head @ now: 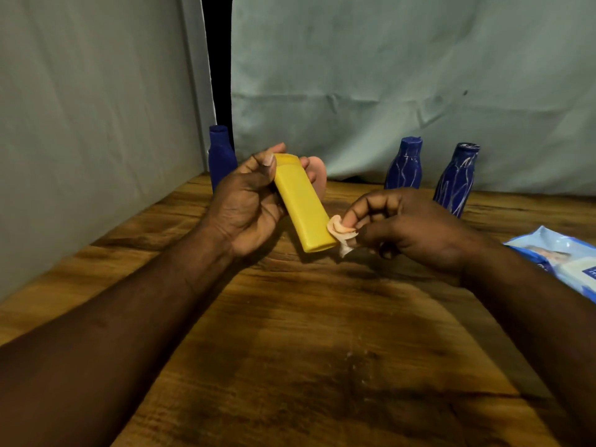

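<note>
Wiping is under way: the left hand (254, 201) grips the yellow bottle (303, 204) while the right hand (406, 227) pinches a wipe (342, 232) against its near end. Next, I judge, the wipe must travel up the bottle's face

Location type: an improvised tabletop work station, screened off with fabric. A wood-grain table (290, 350) fills the lower frame and is closed in by a creased pale green cloth sheet (387, 75) across the upper right and a matching pale panel (80, 124) on the left, with a dark gap (221, 59) between them at top centre. The stock is toiletries only: three blue bottles (221, 156) (404, 164) (456, 180) standing along the rear edge, a yellow bottle (303, 204) at centre, and a pack of wipes (561, 256) at the right edge.
</note>
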